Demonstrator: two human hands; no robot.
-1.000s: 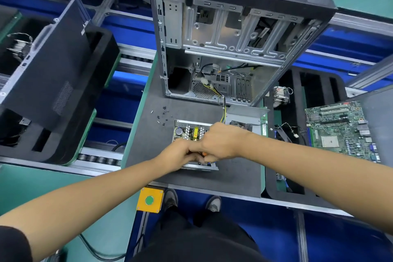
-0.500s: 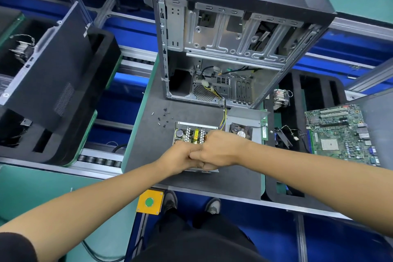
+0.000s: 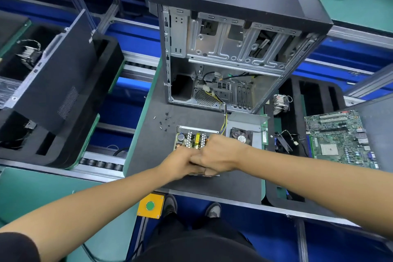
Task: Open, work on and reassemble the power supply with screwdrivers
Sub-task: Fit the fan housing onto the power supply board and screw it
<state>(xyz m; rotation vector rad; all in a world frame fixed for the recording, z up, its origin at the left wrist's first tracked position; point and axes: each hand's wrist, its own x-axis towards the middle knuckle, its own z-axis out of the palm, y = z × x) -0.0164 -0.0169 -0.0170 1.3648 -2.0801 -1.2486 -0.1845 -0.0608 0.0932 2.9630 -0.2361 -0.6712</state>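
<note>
In the head view, the person is working over the opened power supply point(image 3: 192, 139), which is lying on the dark table point(image 3: 148, 155) just in front of the stripped computer case point(image 3: 234, 49), its removed cover and fan point(image 3: 242, 136) sitting just beside it on yellow wires. A likely risk is a tool tip slipping onto the exposed board, or a sleeve brushing the loose screws point(image 3: 164, 122) off the table. The left hand point(image 3: 180, 160) and right hand point(image 3: 214, 155) are pressing together with fingers curled, both clenched over the supply's near edge; any screwdriver inside either grip is hidden, so what they are holding cannot be told.
</note>
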